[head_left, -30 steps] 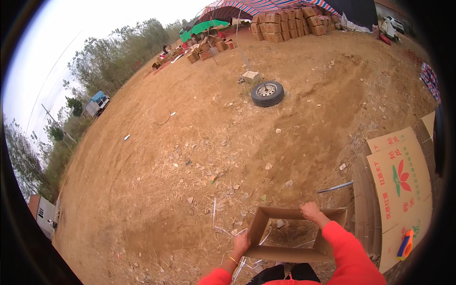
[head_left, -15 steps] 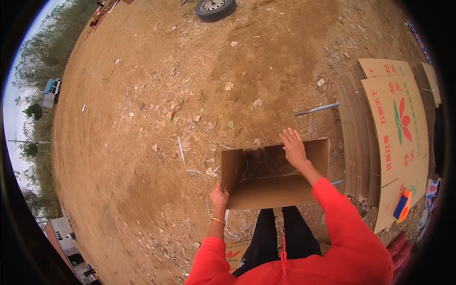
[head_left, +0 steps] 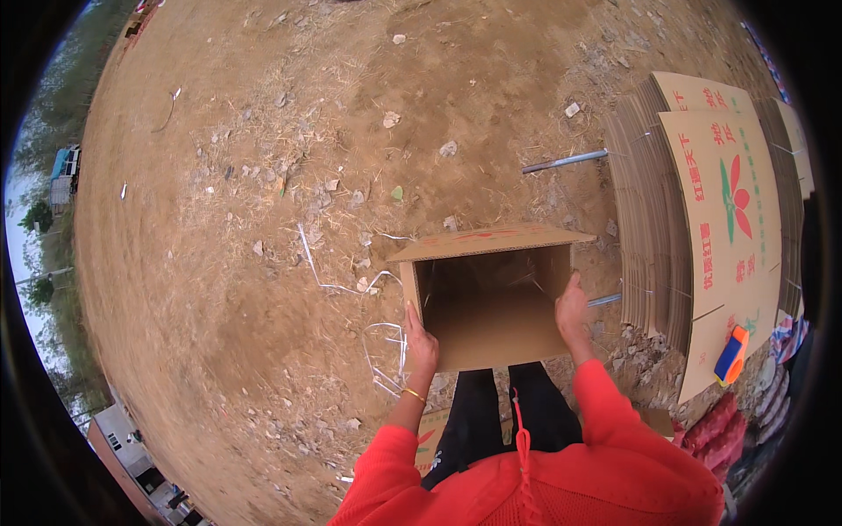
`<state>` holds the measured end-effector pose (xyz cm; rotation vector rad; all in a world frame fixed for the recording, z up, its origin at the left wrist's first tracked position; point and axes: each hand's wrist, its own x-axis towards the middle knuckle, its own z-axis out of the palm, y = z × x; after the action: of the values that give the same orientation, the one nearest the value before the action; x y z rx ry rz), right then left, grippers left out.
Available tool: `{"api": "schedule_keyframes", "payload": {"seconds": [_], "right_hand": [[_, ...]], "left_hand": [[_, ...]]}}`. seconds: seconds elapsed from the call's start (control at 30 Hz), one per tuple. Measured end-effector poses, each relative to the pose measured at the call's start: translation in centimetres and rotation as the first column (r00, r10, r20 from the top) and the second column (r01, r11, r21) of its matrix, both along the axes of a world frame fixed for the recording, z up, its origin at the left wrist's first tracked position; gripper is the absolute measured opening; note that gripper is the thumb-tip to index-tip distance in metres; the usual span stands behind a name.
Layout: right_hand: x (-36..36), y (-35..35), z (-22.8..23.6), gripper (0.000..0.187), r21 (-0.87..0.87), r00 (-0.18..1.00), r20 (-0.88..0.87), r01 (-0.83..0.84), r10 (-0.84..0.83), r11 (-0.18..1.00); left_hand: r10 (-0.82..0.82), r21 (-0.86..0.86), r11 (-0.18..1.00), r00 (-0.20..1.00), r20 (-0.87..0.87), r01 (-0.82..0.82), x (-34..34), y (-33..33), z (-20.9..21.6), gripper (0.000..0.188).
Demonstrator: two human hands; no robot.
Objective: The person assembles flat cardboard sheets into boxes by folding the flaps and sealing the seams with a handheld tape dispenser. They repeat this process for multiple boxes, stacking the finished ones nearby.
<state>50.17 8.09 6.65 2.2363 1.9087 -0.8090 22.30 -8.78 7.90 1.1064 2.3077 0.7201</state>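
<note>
Between my hands is a brown cardboard box (head_left: 495,333), its opening tilted toward me and its inside in shadow. The far panel (head_left: 517,235) shows red print along its outer face. My left hand (head_left: 423,344) grips the left wall, thumb up along its edge. At the right wall, my right hand (head_left: 572,314) is closed on the near edge, its fingers partly hidden. Both forearms come up in red sleeves.
A tall stack of flat cardboard boxes (head_left: 649,228) stands at the right, with an orange-and-blue tape dispenser (head_left: 731,355) on it. A metal bar (head_left: 566,161) sticks out from the stack. White strapping (head_left: 317,279) lies left of the box. Printed cardboard (head_left: 430,436) lies by my legs.
My right hand has come down from the box's far edge to its right wall. The far panel now leans outward, and the opening faces me more. The tyre has left the view.
</note>
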Motion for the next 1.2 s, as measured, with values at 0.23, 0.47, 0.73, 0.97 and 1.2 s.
{"api": "schedule_keyframes", "payload": {"seconds": [0.23, 0.47, 0.73, 0.97, 1.2], "right_hand": [[-4.8, -2.2, -4.6, 0.082, 0.009, 0.980, 0.026, -0.196, 0.196, 0.981], [-5.2, -2.1, -5.5, 0.092, -0.326, 0.842, 0.207, -0.421, 0.498, 0.847], [-1.5, -0.5, -5.8, 0.068, -0.188, 0.899, 0.019, -0.427, 0.438, 0.884], [-0.6, 0.5, -6.0, 0.056, -0.129, 0.882, -0.005, -0.469, 0.472, 0.874], [-1.1, 1.5, -5.2, 0.055, -0.123, 0.884, -0.048, -0.467, 0.465, 0.876]], "left_hand": [[-0.111, -0.606, 0.795, 0.986, -0.125, 0.013, 5.0, 4.2, -3.9, 0.091], [-0.178, -0.689, 0.725, 0.962, -0.206, -0.013, 5.7, 5.0, -6.3, 0.080], [-0.507, -0.504, 0.750, 0.861, -0.022, 0.429, -0.6, -1.2, -5.6, 0.052], [-0.482, -0.442, 0.606, 0.748, 0.456, 0.661, -7.3, -5.5, -0.1, 0.059], [-0.547, -0.277, 0.591, 0.629, 0.552, 0.757, -8.5, -6.1, 2.9, 0.066]]}}
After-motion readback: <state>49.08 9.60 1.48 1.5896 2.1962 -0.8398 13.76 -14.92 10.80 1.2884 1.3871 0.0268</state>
